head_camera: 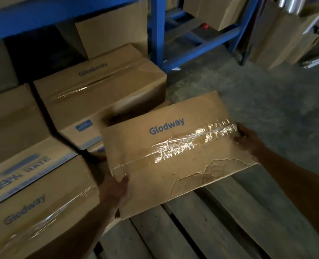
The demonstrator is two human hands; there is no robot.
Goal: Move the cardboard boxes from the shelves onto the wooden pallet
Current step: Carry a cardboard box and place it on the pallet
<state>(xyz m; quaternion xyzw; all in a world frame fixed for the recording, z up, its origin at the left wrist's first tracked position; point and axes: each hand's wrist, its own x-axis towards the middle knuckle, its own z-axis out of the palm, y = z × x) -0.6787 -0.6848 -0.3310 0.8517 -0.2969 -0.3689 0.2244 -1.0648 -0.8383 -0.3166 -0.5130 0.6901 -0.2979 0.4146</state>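
Note:
I hold a taped cardboard box (173, 146) printed "Glodway" above the wooden pallet (220, 227). Its top is creased and torn near the front edge. My left hand (115, 189) grips its near left corner, thumb on top. My right hand (248, 139) clasps its right end beside the shiny tape. Several similar boxes stand stacked to the left: one (98, 98) just behind the held box, one (40, 208) at the lower left, one (14, 128) further left. Whether the held box rests on the pallet is hidden.
A blue metal shelf frame (157, 30) stands behind the stack, with more boxes (113, 28) on and behind it. Further cartons (278, 34) lean at the upper right. Grey concrete floor (267, 94) lies to the right of the pallet.

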